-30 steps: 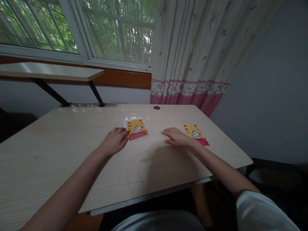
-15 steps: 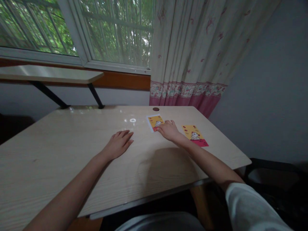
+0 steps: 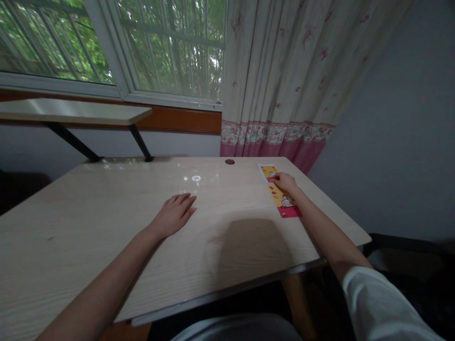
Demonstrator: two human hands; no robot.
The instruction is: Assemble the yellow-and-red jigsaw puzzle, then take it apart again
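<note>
- Moved rightward since half a second ago, the white-edged card is now toward the far right of the desk, with the right hand on it.
- Its face is yellow and red (part of the print is covered by the fingers).
- Thumb and fingertips of the right hand are closed together on the card's near edge, pinching it.
- Just on the near side lies the second card, yellow above and red below with a white animal figure, partly behind the right wrist; whether the two cards touch, I cannot tell.
- Well to the left, the left hand rests palm down on the desk, fingers extended and loosely together, with nothing seen in its grasp; it has stayed in place.
- Between the hands, at the far edge, is a dark round hole cover.
- Farther out stand a raised shelf on the far left, the window and a patterned curtain.
</note>
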